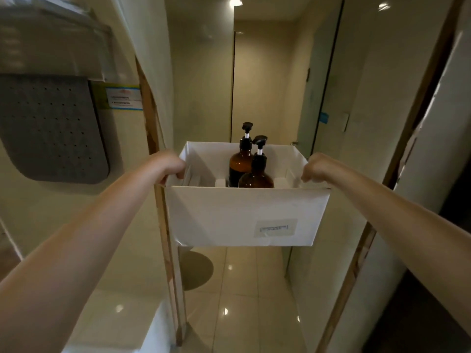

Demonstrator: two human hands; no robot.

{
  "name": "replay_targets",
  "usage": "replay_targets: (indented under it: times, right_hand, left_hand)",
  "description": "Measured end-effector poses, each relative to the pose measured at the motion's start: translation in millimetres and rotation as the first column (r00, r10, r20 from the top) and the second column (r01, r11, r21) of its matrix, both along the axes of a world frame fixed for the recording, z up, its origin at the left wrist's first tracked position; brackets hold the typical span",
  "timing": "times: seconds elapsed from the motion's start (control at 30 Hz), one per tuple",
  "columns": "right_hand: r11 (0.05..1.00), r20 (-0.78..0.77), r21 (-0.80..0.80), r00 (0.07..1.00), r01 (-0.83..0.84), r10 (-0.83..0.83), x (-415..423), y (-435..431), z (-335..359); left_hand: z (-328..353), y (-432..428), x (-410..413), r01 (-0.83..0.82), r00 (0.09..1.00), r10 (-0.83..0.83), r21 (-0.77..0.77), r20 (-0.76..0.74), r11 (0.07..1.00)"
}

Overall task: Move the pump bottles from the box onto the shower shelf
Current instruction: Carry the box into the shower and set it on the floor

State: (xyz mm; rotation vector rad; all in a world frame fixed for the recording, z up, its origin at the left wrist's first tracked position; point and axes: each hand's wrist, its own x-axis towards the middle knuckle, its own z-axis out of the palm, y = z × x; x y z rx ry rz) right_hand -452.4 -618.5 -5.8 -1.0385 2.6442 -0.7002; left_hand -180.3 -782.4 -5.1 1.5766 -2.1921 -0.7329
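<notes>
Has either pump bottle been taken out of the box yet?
No, both amber pump bottles stand upright inside the white box, held by both hands.

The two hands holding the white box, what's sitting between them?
Between the left hand and right hand, the head view shows the open white cardboard box holding two brown glass pump bottles with black pumps, standing upright.

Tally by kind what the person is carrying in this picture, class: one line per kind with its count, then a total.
Amber pump bottles: 2, far and near
White box: 1, held by the left hand and right hand
Total: 3
</notes>
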Motion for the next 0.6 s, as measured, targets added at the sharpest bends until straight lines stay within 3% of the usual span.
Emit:
replay_targets:
  times: [0.6]
  right_hand:
    - [0.998, 0.106, 0.012, 0.993, 0.056, -0.057, -108.8, -86.2, -23.3]
  left_hand:
    - [-19.1, -113.6, -123.3, 0.123, 0.989, -0.132, 0.119, 0.072, 0.985]
